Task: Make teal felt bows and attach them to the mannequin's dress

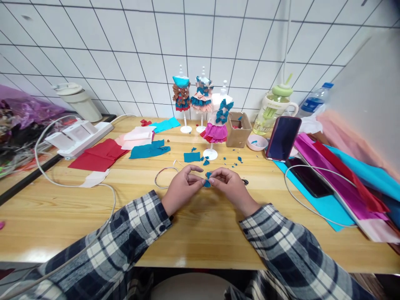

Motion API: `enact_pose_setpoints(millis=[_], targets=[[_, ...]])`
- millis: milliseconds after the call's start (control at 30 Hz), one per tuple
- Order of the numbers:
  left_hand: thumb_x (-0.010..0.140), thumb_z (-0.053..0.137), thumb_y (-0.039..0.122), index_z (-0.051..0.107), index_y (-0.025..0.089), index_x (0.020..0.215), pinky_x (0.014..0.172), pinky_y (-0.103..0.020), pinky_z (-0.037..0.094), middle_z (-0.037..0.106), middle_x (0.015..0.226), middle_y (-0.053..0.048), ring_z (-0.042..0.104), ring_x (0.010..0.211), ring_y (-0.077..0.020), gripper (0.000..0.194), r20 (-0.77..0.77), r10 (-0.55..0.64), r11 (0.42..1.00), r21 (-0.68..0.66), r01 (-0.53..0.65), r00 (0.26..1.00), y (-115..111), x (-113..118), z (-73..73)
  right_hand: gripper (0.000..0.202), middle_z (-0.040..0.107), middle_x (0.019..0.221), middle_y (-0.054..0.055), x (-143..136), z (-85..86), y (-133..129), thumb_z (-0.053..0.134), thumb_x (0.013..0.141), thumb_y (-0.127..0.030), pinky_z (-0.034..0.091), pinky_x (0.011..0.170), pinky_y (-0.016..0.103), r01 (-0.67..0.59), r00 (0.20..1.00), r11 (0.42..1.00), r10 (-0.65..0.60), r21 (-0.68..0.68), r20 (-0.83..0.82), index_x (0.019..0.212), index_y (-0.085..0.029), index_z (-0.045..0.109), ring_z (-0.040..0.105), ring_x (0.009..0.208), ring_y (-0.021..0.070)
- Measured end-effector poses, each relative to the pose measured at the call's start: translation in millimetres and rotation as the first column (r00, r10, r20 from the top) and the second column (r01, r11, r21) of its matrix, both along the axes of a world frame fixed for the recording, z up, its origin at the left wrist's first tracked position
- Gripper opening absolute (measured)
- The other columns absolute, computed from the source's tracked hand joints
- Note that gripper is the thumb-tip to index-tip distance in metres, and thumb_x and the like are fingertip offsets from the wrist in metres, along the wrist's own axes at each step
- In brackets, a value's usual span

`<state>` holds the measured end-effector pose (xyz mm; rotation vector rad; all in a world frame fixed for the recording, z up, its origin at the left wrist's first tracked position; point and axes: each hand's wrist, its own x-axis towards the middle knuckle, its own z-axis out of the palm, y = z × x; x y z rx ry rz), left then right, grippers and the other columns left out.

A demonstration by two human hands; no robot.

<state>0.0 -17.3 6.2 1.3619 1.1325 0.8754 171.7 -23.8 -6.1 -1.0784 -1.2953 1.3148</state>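
Between the fingertips of both hands is a small teal crepe paper piece [207,182], narrow at its middle like a bow. My left hand [186,183] pinches it from the left with thumb and index finger. From the other side, my right hand [229,183] pinches it the same way. Just beyond the hands lie a teal paper rectangle [191,157] and small teal scraps [206,163]. Behind them stands a mini dress form [215,121] in a white and magenta paper dress with teal bows. Part of a small dark tool [245,182] shows beside my right hand.
Two more dressed forms [181,96] stand near the tiled wall. A cardboard box [238,131], pink bowl [256,143] and propped phone [283,137] are to the right, near coloured paper sheets [328,175]. Red paper [98,154] and a power strip [84,137] lie left; cables cross the table.
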Motion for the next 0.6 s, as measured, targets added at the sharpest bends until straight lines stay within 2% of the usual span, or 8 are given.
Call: enact_pose_setpoints(millis=[100,233,333,467,600], targets=[[0.071,0.069,0.038,0.051,0.017,0.109,0.062,-0.026,0.047,0.073,0.082,-0.005,0.067,0.073,-0.0182,0.047,0.066,-0.062,0.997,-0.044,0.065,0.996,0.3,-2.9,0.3,0.022,0.068,0.076,0.003,1.5,-2.7,0.2,0.071,0.07,-0.037,0.052,0.067,0.029,-0.005,1.0,1.0,0.005,0.021,0.026,0.079,-0.018,0.063,0.063,0.068,0.014],[0.074,0.067,0.042,0.063,0.015,0.095,0.076,-0.03,0.05,0.072,0.091,-0.008,0.066,0.084,-0.0198,0.035,0.088,-0.173,0.984,-0.035,0.176,0.981,1.2,-6.6,0.8,0.02,0.067,0.076,0.003,3.4,-1.6,-0.6,0.07,0.072,-0.036,0.052,0.067,0.028,-0.02,0.997,0.998,0.015,0.063,0.072,0.079,-0.018,0.063,0.062,0.07,0.0144],[0.069,0.072,0.04,0.067,0.014,0.084,0.078,-0.032,0.051,0.073,0.086,-0.008,0.067,0.082,-0.0203,0.03,0.035,-0.187,0.98,-0.064,0.189,0.982,1.3,-7.2,0.2,0.02,0.067,0.075,0.002,2.7,0.9,-1.8,0.07,0.071,-0.036,0.052,0.066,0.029,-0.016,0.995,0.997,0.008,0.081,0.104,0.077,-0.019,0.062,0.063,0.07,0.0149],[0.068,0.073,0.04,0.07,0.014,0.085,0.078,-0.033,0.052,0.074,0.082,-0.008,0.068,0.078,-0.0203,0.03,0.07,-0.179,0.975,-0.122,0.187,0.981,1.7,-6.3,-0.9,0.019,0.067,0.072,0.001,1.0,2.9,-3.0,0.069,0.072,-0.037,0.053,0.063,0.029,-0.044,0.994,0.996,0.036,0.079,0.106,0.076,-0.02,0.062,0.064,0.069,0.0156],[0.069,0.073,0.038,0.072,0.016,0.084,0.081,-0.032,0.051,0.074,0.086,-0.007,0.068,0.081,-0.0198,0.026,0.085,-0.193,0.972,-0.117,0.202,0.978,3.1,-6.9,-3.3,0.017,0.066,0.071,0.001,-0.4,3.0,-4.1,0.069,0.071,-0.035,0.053,0.063,0.029,-0.035,0.993,0.997,0.026,0.072,0.112,0.076,-0.02,0.062,0.063,0.068,0.0159]])
